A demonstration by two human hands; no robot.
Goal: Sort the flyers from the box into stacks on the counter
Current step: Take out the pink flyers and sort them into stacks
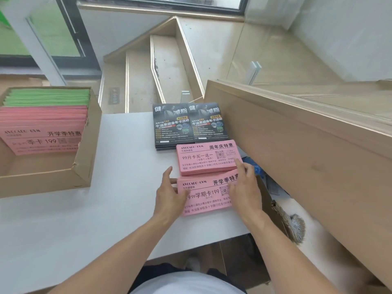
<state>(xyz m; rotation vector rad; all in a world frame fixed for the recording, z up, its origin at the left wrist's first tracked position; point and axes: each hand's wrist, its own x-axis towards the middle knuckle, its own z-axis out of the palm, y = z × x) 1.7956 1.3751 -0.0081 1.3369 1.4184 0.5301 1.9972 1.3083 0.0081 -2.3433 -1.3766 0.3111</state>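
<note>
A cardboard box [83,158] stands at the left of the white counter [118,209], holding pink flyers [42,132] in front and green flyers [48,96] behind. On the counter lie two black flyer stacks [188,126] side by side, then a pink stack [206,157], then a nearer pink stack [207,196]. My left hand [169,194] touches the near stack's left edge with straight fingers. My right hand [246,187] lies on its right end, fingertips reaching the middle pink stack.
A tall wooden ledge [297,145] runs along the counter's right side. Below its edge lie a blue object [255,166], a cardboard piece [273,211] and a small straw brush [290,221]. Stairs [161,71] descend beyond the counter's far edge.
</note>
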